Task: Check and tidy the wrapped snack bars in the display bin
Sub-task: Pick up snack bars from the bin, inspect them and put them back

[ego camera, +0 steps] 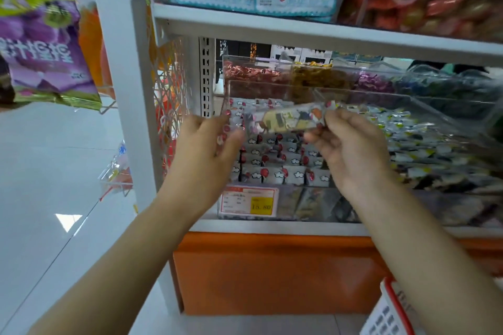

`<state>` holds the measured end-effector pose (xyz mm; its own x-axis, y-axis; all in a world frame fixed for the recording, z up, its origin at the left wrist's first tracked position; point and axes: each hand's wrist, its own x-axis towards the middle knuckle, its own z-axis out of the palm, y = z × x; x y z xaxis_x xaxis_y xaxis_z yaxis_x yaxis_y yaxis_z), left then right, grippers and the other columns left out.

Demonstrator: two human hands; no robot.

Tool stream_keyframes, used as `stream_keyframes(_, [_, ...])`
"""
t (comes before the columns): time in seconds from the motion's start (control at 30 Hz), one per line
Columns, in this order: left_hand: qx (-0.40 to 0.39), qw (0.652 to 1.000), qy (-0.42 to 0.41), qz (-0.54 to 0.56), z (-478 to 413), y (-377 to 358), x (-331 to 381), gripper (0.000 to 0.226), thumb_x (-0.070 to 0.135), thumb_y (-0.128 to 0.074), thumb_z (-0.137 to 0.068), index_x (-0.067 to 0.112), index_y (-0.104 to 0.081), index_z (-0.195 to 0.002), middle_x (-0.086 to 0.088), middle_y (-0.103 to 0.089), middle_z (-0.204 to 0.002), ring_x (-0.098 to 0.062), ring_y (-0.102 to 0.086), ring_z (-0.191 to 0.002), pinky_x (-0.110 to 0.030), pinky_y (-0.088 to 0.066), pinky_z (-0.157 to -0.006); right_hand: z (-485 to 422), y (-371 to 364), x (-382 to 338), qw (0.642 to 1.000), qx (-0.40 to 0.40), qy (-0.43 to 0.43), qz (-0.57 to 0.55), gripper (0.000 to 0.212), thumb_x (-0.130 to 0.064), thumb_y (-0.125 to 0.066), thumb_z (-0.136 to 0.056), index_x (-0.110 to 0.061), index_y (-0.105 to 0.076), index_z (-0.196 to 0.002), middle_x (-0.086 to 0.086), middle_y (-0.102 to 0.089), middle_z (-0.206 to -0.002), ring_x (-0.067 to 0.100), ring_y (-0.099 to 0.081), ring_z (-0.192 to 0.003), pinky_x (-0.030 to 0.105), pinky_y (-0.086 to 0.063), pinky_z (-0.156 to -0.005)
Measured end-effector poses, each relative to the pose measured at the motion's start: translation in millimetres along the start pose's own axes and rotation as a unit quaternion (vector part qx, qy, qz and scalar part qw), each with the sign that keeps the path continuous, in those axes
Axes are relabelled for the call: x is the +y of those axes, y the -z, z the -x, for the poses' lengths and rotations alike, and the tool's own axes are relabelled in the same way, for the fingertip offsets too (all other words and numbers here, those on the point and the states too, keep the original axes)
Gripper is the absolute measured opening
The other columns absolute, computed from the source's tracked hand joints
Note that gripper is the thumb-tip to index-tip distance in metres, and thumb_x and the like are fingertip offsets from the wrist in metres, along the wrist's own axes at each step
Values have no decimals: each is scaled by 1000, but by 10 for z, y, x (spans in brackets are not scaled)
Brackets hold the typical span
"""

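The fingers [330,118] of the right hand [351,149] are closed in a pinch on the right end of one wrapped snack bar [288,119], thumb below and fingertips above. It lies almost level, a little above the middle of the frame. At its left end the thumb of the left hand [206,144] meets the wrapper. The picture is blurred there, so I cannot tell if this hand really grips the bar or only touches it. The bar is in the air, above the display bin [288,205] and clear of the packed bars [272,160] that stand in neat rows inside it. The step in hand seems to be the inspection of this one bar. To do it well, I would hold it only by the sealed ends and not squeeze the middle. I would turn it slowly so that both faces and both seals can be read. Then it should go down into a gap of the rows with the same face up as its neighbours. Pushing it in by force could crumple the wrapper or disturb the rows. The price tag [249,202] on the front wall should remain uncovered.
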<state>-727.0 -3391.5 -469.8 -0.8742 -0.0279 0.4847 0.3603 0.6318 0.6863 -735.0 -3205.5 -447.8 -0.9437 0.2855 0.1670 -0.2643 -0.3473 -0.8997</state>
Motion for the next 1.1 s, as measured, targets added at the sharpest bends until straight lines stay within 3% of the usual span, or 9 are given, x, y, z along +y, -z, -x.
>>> stream_keyframes(0.1, [-44, 991, 1, 124, 208, 6, 111, 30, 37, -40, -95, 17, -63, -95, 2, -56, -76, -3, -53, -66, -16, -41, -62, 286, 118, -17, 997, -30, -44, -63, 17, -5, -50, -93, -5, -62, -81, 2, -67, -63, 12, -65, -58, 21, -54, -56])
stream_keyframes(0.17, [-56, 973, 45, 221, 285, 14, 175, 33, 31, -40, -97, 11, -54, -75, 2, -50, -59, -5, -43, -49, -17, -37, -47, 395, 153, -1, 995, -35, -52, -72, 14, -5, -51, -92, -4, -62, -83, 3, -66, -64, 12, -65, -58, 21, -54, -56])
stream_keyframes(0.3, [-48, 958, 101, 265, 352, -15, 212, 34, 30, -35, -100, 10, -51, -76, 3, -55, -56, -8, -44, -45, -17, -36, -40, 521, 211, 67, 992, -62, -77, -76, 7, -10, -59, -82, -4, -62, -82, 4, -67, -67, 13, -67, -62, 21, -54, -57])
stream_keyframes(0.47, [-6, 956, 109, 272, 367, -36, 191, 41, 29, -32, -101, 9, -52, -71, 2, -53, -45, -7, -38, -35, -15, -30, -35, 567, 273, 131, 981, -75, -133, -122, 23, -9, -63, -69, 1, -64, -90, 10, -71, -76, 15, -70, -67, 19, -55, -57])
stream_keyframes(0.57, [-27, 936, 127, 327, 339, -22, 162, 44, 29, -35, -101, 13, -48, -62, 2, -46, -41, -9, -30, -33, -17, -27, -35, 551, 276, 155, 973, -51, -151, -165, 21, -6, -62, -69, 2, -63, -89, 10, -72, -73, 14, -70, -64, 17, -54, -53])
stream_keyframes(0.73, [-139, 883, 137, 428, 301, 11, 136, 47, 27, -35, -100, 12, -50, -58, 1, -36, -39, -11, -25, -35, -15, -28, -36, 491, 313, 180, 970, -17, -144, -195, 13, -4, -59, -76, 1, -62, -88, 9, -70, -69, 12, -69, -61, 16, -53, -52])
stream_keyframes(0.87, [-122, 940, 57, 312, 281, 22, 130, 30, 15, -40, -98, 8, -56, -74, -4, -53, -47, -11, -41, -38, -18, -37, -40, 473, 357, 175, 998, -32, -54, -25, 13, -6, -53, -89, -6, -63, -98, 8, -69, -73, 17, -68, -62, 23, -54, -53])
stream_keyframes(1.0, [-117, 976, -43, 178, 300, 45, 109, 30, 5, -41, -96, 31, -56, -99, -2, -66, -64, -10, -55, -46, -20, -48, -49, 494, 387, 151, 993, -71, 17, 94, 23, -30, -58, -82, -17, -68, -98, 10, -56, -76, 18, -66, -62, 26, -55, -56])
stream_keyframes(1.1, [-125, 978, -33, 161, 286, 84, 85, 40, 2, -44, -94, 38, -56, -102, 4, -69, -78, -15, -64, -64, -25, -55, -64, 485, 405, 150, 982, -79, 63, 162, 14, -15, -57, -90, -22, -66, -98, 10, -60, -93, 17, -67, -69, 28, -57, -66])
